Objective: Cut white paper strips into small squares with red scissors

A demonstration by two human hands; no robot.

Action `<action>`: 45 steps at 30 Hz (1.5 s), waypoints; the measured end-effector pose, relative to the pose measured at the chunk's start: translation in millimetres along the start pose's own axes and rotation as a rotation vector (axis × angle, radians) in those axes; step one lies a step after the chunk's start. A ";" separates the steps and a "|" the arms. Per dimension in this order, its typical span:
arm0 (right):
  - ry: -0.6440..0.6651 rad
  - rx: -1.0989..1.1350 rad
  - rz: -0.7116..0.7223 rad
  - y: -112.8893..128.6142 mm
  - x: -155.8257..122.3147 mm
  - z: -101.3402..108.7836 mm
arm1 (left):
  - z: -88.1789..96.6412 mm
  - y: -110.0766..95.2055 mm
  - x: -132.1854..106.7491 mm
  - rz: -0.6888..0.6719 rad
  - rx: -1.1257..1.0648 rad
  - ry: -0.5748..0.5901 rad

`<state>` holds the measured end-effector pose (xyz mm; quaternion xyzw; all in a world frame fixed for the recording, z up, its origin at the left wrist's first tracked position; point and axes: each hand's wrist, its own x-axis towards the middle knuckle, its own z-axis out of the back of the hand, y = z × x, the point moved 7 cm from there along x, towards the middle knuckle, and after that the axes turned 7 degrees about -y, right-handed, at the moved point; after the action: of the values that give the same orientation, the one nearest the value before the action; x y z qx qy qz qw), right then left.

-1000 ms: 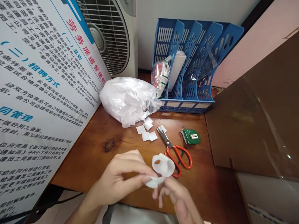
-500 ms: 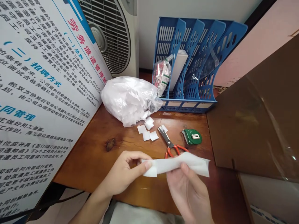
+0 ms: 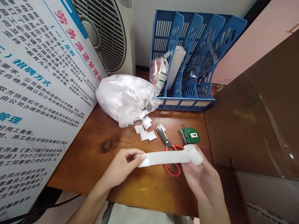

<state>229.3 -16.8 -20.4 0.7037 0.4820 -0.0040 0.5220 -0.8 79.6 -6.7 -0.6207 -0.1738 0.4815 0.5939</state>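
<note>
Strip of white material is held, in the head view, above the table, partly covering the scissors. Its left end is pinched by the left hand; its curled right end is met by the right hand, whose grip cannot be told through blur. By uneven pulling, it could be twisted or creased; if lowered, it could be snagged on the scissors.

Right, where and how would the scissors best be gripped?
Probably by the orange handles of the scissors, coming from the near side: the blades point away and the handle loops lie nearer. The white strip crosses the handles in this view, so shifting it aside first would likely help.
</note>
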 end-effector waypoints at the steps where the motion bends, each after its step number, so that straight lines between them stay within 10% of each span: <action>1: -0.006 -0.052 0.038 5.0 4.0 1.1 | 1.3 -1.7 1.2 -0.008 0.012 0.004; 8: -0.201 -0.923 0.682 59.7 37.2 -7.9 | 7.6 -21.5 19.9 -0.098 0.170 -0.107; 14: -0.048 -1.470 1.109 52.0 56.1 -36.3 | 18.4 -17.2 32.2 -0.096 0.288 -0.222; 21: -0.332 -1.532 0.973 55.4 74.7 -14.9 | 7.1 -21.3 34.1 -0.150 0.330 -0.193; 37: 0.079 -1.547 1.331 47.7 74.1 -25.5 | -11.4 -27.1 59.4 -0.234 0.295 -0.216; 45: 0.072 -1.535 1.467 50.5 67.0 -26.9 | -6.0 -20.4 62.5 -0.213 0.289 -0.237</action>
<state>286.2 48.8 -5.3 0.3041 -0.1719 0.6378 0.6864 41.1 130.2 -13.7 -0.4463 -0.2361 0.5056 0.6996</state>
